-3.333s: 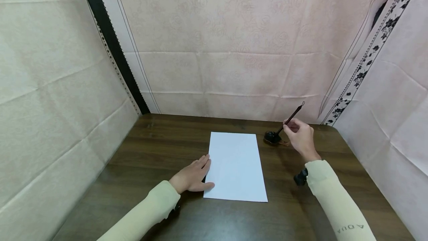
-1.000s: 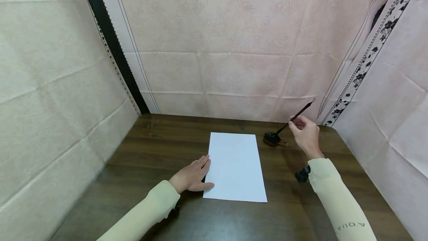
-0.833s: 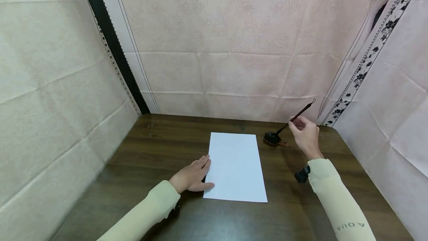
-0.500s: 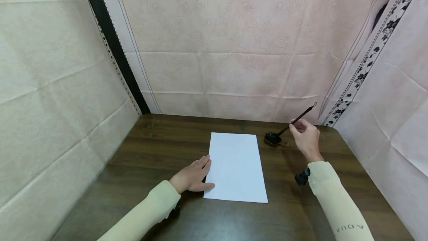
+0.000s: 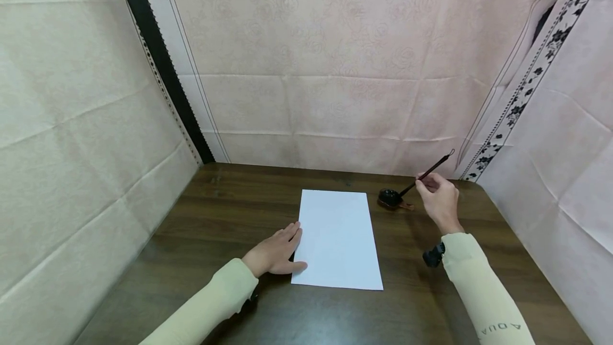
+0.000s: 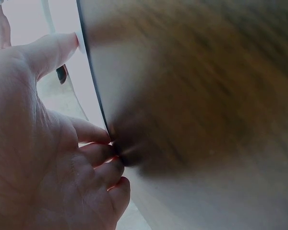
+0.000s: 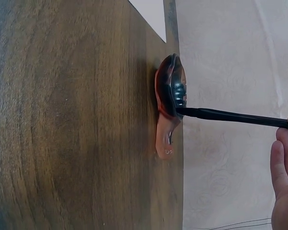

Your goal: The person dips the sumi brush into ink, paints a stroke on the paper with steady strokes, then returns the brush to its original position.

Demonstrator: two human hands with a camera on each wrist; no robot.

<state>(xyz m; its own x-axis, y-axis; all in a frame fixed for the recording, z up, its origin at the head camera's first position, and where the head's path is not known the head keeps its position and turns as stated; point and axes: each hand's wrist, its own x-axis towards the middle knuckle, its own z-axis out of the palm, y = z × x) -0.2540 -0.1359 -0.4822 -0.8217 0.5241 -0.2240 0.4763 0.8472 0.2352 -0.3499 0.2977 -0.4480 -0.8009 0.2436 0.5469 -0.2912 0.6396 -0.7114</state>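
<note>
A sheet of white paper lies on the table. My left hand rests on its left edge, fingers spread and thumb on the paper; the left wrist view shows the palm over that edge. Right of the paper's top corner sits a small dark ink dish with a reddish-brown tail-like handle. My right hand pinches a writing brush by its dark shaft. The brush slants, its bristles at the dish's rim in the right wrist view; the very tip is hidden.
The dark wooden table ends at a pale cloth backdrop close behind the dish. More cloth hangs along the left side and the right side.
Since the oldest frame my right hand has shifted right and the brush leans lower to the right. Over the last second its upper end has dropped slightly. The left hand and paper have stayed put.
</note>
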